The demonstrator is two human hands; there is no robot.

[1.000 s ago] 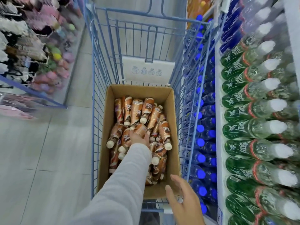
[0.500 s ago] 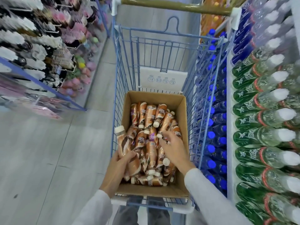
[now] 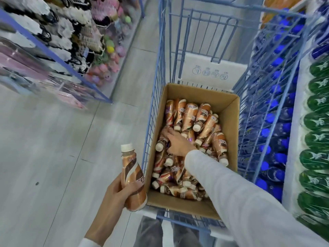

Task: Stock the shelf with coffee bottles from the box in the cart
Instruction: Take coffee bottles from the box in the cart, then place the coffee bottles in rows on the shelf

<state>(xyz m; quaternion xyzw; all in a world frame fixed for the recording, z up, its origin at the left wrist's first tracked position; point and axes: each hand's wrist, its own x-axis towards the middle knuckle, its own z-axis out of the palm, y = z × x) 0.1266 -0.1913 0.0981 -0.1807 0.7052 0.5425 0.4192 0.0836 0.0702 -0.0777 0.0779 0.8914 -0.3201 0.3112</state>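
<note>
An open cardboard box (image 3: 230, 129) sits in the blue wire cart (image 3: 154, 97), filled with several brown coffee bottles (image 3: 204, 114) with white caps, lying in a loose heap. My left hand (image 3: 114, 195) grips one coffee bottle (image 3: 132, 177) upright, outside the cart beside its near-left corner. My right hand (image 3: 178, 142) reaches into the box and closes its fingers and thumb round another coffee bottle (image 3: 160, 146) at the left side of the heap. Its white sleeve hides the bottles at the box's near right.
The shelf on the right is packed with green bottles (image 3: 316, 139) and, lower down, blue-capped bottles (image 3: 275, 139) seen through the cart's wire side. A rack of hanging goods (image 3: 71, 41) lines the left of the aisle. Grey floor (image 3: 62, 148) lies between.
My left hand has lifted a bottle out of the box to the cart's left. My right hand has moved across the heap to the left side and taken hold of a bottle there.
</note>
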